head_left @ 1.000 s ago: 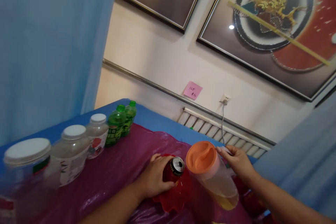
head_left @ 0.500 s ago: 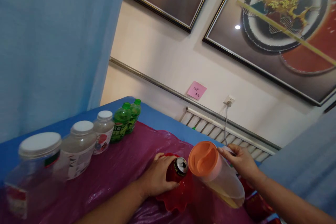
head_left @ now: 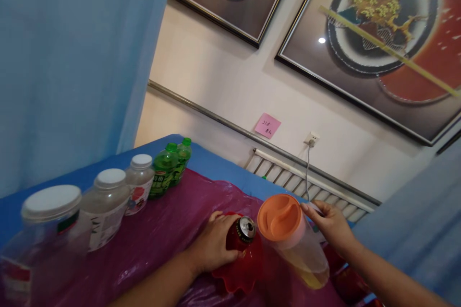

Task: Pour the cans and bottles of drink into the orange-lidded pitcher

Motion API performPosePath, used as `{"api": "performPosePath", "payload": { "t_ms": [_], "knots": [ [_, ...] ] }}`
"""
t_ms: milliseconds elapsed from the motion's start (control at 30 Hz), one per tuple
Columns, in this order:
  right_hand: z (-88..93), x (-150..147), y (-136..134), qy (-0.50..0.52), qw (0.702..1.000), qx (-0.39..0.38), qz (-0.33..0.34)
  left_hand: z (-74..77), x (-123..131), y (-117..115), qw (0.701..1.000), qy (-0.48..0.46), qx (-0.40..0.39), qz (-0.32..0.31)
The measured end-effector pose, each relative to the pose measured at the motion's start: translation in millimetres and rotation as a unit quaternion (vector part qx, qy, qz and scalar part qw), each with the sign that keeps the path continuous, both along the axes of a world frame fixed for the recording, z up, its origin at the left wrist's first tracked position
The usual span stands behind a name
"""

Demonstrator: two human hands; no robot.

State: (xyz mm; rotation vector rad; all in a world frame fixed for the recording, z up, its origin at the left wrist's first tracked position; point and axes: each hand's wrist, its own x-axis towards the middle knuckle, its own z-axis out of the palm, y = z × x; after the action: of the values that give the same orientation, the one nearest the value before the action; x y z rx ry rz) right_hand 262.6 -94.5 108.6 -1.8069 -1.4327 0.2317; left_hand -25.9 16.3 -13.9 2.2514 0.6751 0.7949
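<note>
Gripping the red can [head_left: 240,236] at lower centre, the left hand [head_left: 212,248] stays put; the right hand [head_left: 329,225], closed on the pitcher [head_left: 292,240], keeps it tilted beside the can.

Glossy metal can [head_left: 242,236], translucent plastic jug [head_left: 298,244], shiny magenta sheet [head_left: 158,235]
</note>
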Motion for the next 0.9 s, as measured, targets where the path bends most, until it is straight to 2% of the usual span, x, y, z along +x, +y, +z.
{"api": "performPosePath", "payload": {
  "t_ms": [200,433,667,900],
  "knots": [
    [-8.7,1.5,-0.5,0.022,0.999,-0.004,-0.024,-3.1,0.6,1.4,1.0,-0.009,0.007,-0.002],
    [-12.7,2.5,-2.2,0.016,1.0,-0.019,-0.019,-1.5,1.2,1.2,1.0,0.0,0.012,0.002],
    [-10.1,0.3,-3.5,0.013,0.999,-0.023,-0.019,-6.2,1.4,2.4,0.999,-0.013,0.04,-0.004],
    [-7.5,-1.3,-3.0,-0.011,1.0,-0.016,-0.022,-3.8,0.7,0.6,1.0,-0.013,0.012,0.004]
  ]
}}
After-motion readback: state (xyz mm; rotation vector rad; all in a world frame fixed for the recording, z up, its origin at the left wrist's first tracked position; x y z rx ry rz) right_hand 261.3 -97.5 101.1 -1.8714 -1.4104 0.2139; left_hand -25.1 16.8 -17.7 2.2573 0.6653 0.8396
